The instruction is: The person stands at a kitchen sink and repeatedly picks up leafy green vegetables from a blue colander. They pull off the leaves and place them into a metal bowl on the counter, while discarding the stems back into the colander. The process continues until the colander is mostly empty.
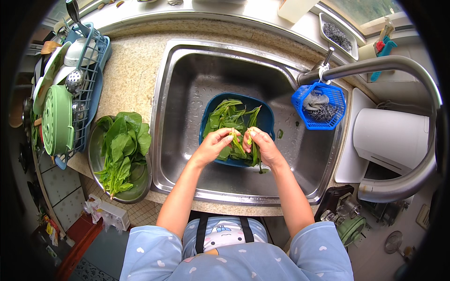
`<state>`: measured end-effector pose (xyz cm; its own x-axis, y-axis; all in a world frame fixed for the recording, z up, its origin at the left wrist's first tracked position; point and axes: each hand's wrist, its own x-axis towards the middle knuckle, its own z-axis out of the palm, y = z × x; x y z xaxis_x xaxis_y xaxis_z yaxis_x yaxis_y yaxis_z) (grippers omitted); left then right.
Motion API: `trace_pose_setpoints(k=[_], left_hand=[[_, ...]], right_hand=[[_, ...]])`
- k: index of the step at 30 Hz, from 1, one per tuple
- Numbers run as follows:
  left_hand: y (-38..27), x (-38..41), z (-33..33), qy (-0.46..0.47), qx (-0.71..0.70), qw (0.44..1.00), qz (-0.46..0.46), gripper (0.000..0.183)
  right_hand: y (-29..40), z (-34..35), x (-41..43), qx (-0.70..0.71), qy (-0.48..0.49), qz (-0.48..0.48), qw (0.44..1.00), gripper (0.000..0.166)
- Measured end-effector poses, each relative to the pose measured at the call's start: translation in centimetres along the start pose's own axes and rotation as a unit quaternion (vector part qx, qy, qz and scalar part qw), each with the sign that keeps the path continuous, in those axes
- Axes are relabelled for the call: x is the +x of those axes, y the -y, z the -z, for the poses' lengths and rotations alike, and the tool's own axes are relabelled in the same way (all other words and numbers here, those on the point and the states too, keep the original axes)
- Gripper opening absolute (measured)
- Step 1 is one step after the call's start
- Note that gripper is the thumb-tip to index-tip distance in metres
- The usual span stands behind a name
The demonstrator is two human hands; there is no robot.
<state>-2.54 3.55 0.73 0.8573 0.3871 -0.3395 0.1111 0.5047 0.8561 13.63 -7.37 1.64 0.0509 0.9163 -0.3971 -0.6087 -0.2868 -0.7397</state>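
Observation:
Both hands are over a dark blue plastic basin (264, 116) in the sink, which holds loose green leafy vegetables (225, 117). My left hand (218, 142) pinches a pale green stem (237, 144) between thumb and fingers. Close beside it, my right hand (262, 143) grips another piece of leafy stem (250, 137); strands trail below that hand past the basin's near rim. Left of the sink, a metal bowl (141, 182) holds a bunch of leafy greens (123, 147) with its stem ends towards me.
The stainless steel sink (179, 126) has wet walls and bits of leaf. A blue mesh basket (305, 117) with scourers hangs below the faucet (372, 63), whose spout curves along the right. A blue dish rack (92, 77) loaded with dishes stands left; a white appliance (390, 133) stands right.

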Motion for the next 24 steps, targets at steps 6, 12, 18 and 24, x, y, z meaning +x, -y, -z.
trace_pose_setpoints(k=[6,12,18,24], left_hand=[[1.9,1.3,0.3,-0.095,0.007,0.995,0.039,0.022],[9.2,3.9,2.3,-0.242,0.490,0.833,0.092,0.023],[11.4,5.5,2.3,-0.219,0.505,0.794,0.260,0.018],[10.9,5.9,2.4,-0.313,0.412,0.822,0.236,0.016]], right_hand=[[-0.8,0.6,1.1,-0.025,-0.045,-0.058,0.997,0.023],[-7.6,2.9,5.6,-0.517,-0.269,-0.099,0.807,0.025],[-9.6,2.4,7.1,-0.597,-0.185,-0.260,0.736,0.033],[-10.4,3.5,7.7,-0.625,-0.155,-0.220,0.733,0.020]])
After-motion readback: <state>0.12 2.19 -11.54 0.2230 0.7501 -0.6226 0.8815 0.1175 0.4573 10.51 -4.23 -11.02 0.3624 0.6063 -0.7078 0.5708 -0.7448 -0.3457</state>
